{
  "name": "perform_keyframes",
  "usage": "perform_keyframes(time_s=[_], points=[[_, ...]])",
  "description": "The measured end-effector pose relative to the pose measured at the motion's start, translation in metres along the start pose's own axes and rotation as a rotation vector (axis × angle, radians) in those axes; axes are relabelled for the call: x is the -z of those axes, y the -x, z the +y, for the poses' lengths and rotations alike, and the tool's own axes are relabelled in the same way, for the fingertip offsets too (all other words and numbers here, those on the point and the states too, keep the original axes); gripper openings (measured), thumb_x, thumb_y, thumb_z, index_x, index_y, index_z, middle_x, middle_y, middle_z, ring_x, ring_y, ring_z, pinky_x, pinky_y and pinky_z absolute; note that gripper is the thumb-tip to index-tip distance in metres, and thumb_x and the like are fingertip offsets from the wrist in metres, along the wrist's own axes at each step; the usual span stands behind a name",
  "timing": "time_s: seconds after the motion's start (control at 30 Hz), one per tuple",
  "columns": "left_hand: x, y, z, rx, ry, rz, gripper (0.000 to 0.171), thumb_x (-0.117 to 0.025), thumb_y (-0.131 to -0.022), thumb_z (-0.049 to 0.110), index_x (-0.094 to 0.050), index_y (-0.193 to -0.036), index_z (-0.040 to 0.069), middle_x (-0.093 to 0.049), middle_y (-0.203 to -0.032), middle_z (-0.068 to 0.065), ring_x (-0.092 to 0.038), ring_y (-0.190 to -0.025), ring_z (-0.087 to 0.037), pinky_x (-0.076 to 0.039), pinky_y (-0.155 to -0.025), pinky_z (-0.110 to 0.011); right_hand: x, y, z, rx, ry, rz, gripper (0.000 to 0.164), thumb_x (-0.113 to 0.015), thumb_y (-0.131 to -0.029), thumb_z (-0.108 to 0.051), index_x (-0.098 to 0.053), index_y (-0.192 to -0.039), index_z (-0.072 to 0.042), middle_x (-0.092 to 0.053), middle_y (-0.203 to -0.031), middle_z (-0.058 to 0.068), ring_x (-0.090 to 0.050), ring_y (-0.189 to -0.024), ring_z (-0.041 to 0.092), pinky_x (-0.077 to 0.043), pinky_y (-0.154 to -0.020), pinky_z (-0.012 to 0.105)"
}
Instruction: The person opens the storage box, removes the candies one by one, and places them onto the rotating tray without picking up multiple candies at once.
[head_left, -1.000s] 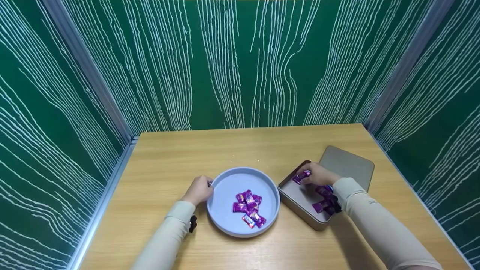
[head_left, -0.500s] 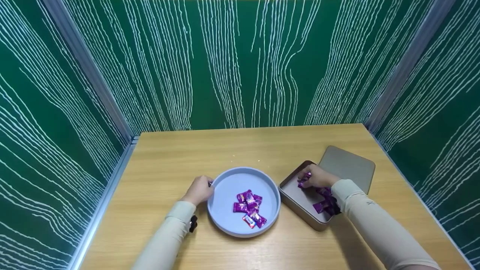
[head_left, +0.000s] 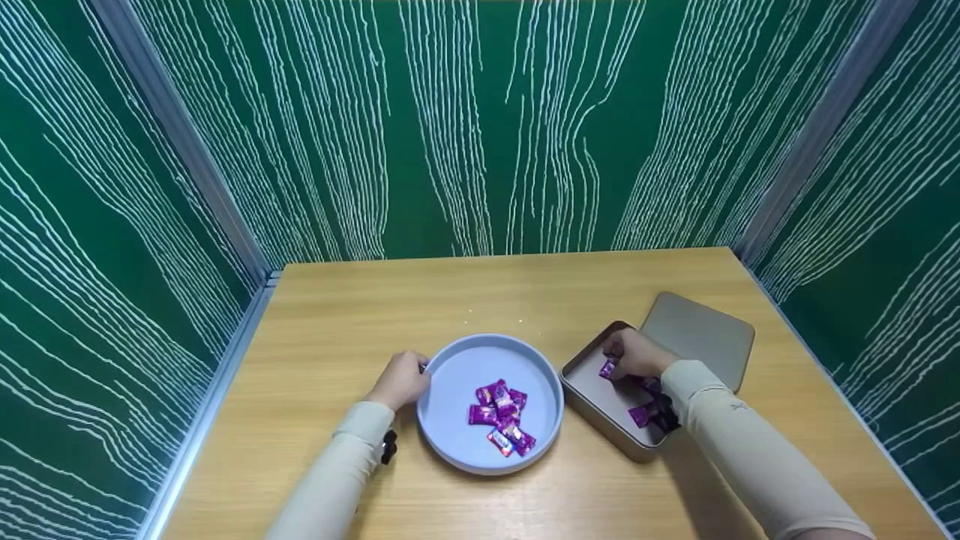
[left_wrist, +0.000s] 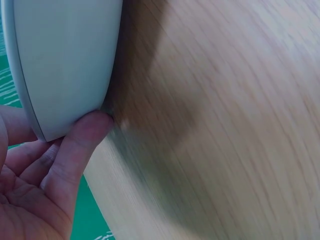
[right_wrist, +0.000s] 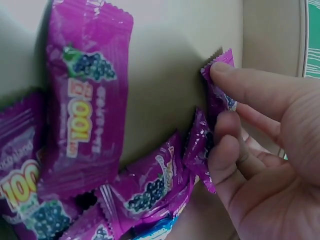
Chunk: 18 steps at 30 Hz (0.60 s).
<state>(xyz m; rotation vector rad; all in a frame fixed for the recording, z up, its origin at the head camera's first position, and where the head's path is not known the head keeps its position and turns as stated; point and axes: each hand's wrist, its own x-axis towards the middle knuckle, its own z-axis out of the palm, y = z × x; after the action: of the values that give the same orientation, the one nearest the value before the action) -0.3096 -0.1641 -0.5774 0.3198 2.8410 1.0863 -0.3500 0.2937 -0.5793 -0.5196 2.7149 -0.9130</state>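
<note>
Shifted slightly nearer the wearer than a second ago, a small purple-wrapped candy (right_wrist: 218,95) is pinched between the right hand's (head_left: 634,354) fingertips inside the open rectangular metal tin (head_left: 606,430). Meanwhile the left hand's (head_left: 399,380) grip pinches the round pale-blue bowl's (head_left: 456,375) side, thumb against its outer wall.

In the head view's right half, the right hand (head_left: 639,354) has dipped slightly within the tin (head_left: 600,418). The purple candy (head_left: 608,368) at its fingertips now sits lower in the frame, less of it showing.
</note>
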Motion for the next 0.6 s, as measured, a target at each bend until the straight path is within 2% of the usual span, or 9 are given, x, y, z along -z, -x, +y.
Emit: perform_keyframes(time_s=[0.1, 0.27, 0.4, 0.6], points=[[-0.0006, -0.0007, -0.0001, -0.004, -0.009, 0.008, 0.024, -0.061, -0.094, -0.002, -0.083, -0.102, -0.002, -0.075, -0.084, -0.011, -0.06, -0.069, -0.014, -0.05, -0.06, -0.025, -0.0004, -0.0008, 0.0021, 0.007, -0.005, 0.012, 0.04, -0.09, -0.072, 0.006, -0.069, -0.104, 0.016, -0.071, -0.091, 0.02, -0.061, -0.081, 0.021, -0.054, -0.075, 0.035], [-0.0004, -0.0016, 0.0004, 0.035, -0.002, -0.007, 0.027, -0.061, -0.095, 0.0, -0.082, -0.113, -0.002, -0.078, -0.097, -0.014, -0.066, -0.077, -0.017, -0.059, -0.069, -0.03, -0.0013, -0.0017, 0.0035, -0.006, 0.019, 0.024, 0.034, -0.091, -0.071, 0.002, -0.071, -0.097, 0.011, -0.07, -0.086, 0.015, -0.058, -0.075, 0.017, -0.051, -0.068, 0.03], [-0.0001, -0.0019, 0.0004, 0.047, 0.001, -0.013, 0.029, -0.061, -0.095, 0.0, -0.081, -0.117, -0.002, -0.079, -0.1, -0.015, -0.066, -0.077, -0.018, -0.059, -0.067, -0.03, -0.001, -0.001, 0.0028, 0.005, 0.006, 0.008, 0.028, -0.091, -0.07, 0.003, -0.071, -0.089, 0.007, -0.07, -0.081, 0.011, -0.056, -0.071, 0.013, -0.049, -0.066, 0.028], [0.0002, -0.0013, -0.0011, 0.032, 0.01, -0.016, 0.027, -0.062, -0.095, -0.001, -0.081, -0.114, -0.003, -0.077, -0.095, -0.014, -0.064, -0.074, -0.017, -0.056, -0.064, -0.028, -0.0003, -0.0009, 0.0023, 0.011, -0.033, -0.021, 0.021, -0.089, -0.073, 0.004, -0.071, -0.081, 0.003, -0.066, -0.074, 0.0, -0.055, -0.066, 0.01, -0.047, -0.062, 0.025]])
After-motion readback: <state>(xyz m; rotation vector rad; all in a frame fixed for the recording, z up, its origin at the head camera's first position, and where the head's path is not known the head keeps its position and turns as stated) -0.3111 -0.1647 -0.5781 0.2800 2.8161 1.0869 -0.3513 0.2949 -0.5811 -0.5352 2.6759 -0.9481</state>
